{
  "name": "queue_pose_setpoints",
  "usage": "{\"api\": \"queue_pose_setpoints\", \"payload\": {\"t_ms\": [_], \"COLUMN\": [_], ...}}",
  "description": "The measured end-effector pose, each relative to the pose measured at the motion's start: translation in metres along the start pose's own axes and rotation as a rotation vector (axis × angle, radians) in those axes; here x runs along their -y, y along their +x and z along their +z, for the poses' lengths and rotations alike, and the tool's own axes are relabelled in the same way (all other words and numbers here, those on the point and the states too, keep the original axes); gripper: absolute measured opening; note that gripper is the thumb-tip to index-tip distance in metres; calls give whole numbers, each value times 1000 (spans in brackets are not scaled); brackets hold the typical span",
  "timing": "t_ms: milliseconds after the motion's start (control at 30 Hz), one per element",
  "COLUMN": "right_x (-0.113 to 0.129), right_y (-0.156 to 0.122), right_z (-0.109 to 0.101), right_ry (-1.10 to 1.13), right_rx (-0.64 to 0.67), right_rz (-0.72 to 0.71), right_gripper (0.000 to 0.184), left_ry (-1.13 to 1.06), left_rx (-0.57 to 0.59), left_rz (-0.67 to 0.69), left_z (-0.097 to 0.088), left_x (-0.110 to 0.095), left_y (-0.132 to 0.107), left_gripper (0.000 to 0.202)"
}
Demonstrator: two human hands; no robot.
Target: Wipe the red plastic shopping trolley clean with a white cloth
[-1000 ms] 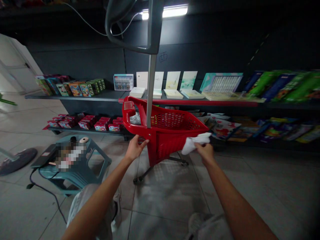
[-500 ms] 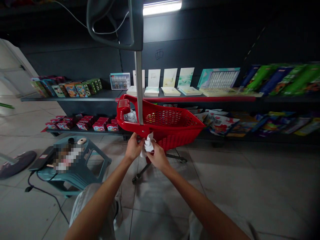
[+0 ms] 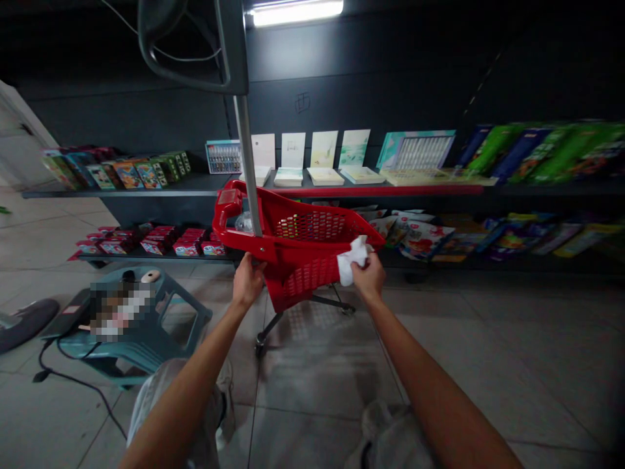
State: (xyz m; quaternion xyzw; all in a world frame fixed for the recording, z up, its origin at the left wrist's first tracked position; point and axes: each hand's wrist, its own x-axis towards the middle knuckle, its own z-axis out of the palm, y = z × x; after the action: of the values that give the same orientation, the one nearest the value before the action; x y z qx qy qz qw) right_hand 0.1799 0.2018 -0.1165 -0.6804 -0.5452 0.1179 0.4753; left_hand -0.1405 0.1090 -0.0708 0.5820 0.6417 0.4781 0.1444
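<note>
A small red shopping cart (image 3: 297, 260) with a perforated plastic basket stands before me, its tall grey pole rising from the handle end. My left hand (image 3: 248, 281) is closed on the basket's lower rear edge, beneath the handle; its fingertips are partly hidden there. In my right hand (image 3: 370, 277) is a crumpled white tissue (image 3: 354, 257), pinched between the fingers and touching or very close to the basket's side near the front end. A clear, crinkled plastic item (image 3: 243, 223) shows inside the cart by the handle.
On the left, a blue-grey plastic stool (image 3: 183, 312) bears a black device with a cable and a blurred-out patch. Behind the cart, a dark shelf (image 3: 195, 185) holds boxes, booklets and snack bags (image 3: 424, 238). My feet flank the tiled floor (image 3: 303, 404).
My right hand has carried the tissue rightward along the basket, away from my left hand. My left hand now holds the cart's rear edge. The view has shifted slightly.
</note>
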Motion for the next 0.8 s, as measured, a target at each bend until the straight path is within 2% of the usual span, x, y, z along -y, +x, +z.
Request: {"api": "queue_pose_setpoints", "payload": {"t_ms": [100, 167, 200, 267, 367, 467, 500, 567, 633, 700, 800], "right_x": [-25, -34, -34, -26, 6, 52, 67, 95, 115, 124, 118], "right_y": [26, 30, 28, 16, -22, -78, -98, -130, -149, -151, -136], "right_z": [-18, -21, -18, -5, 26, 58, 66, 80, 88, 91, 88], "right_ry": [44, 76, 77, 64, 57, 63, 93, 178, 223, 221, 221], "right_rx": [-195, -211, -156, 36, 321, 636, 705, 760, 755, 743, 790], "right_rz": [267, 346, 363, 364, 251, -59, -127, -208, -191, -125, -19], "right_gripper": [53, 55, 52, 46, 35, 24, 22, 21, 20, 13, 7], "left_ry": [16, 32, 46, 82, 107, 102, 97, 78, 50, 29, 26], "left_rx": [-2, 9, 20, 46, 82, 97, 100, 98, 89, 79, 85], "left_rz": [8, 16, 13, -6, -13, 0, -2, -5, -7, -7, -9], "left_z": [0, 0, 0, 0, 0, 0, 0, -1, -1, -2, -3], "left_x": [-2, -2, -3, -2, -1, -2, -3, -4, -4, -4, -2], "left_y": [0, -1, -1, -2, -1, -1, -2, -3, -6, -8, -9], "left_gripper": [30, 31, 33, 36, 41, 43, 42, 40, 40, 42, 44]}}
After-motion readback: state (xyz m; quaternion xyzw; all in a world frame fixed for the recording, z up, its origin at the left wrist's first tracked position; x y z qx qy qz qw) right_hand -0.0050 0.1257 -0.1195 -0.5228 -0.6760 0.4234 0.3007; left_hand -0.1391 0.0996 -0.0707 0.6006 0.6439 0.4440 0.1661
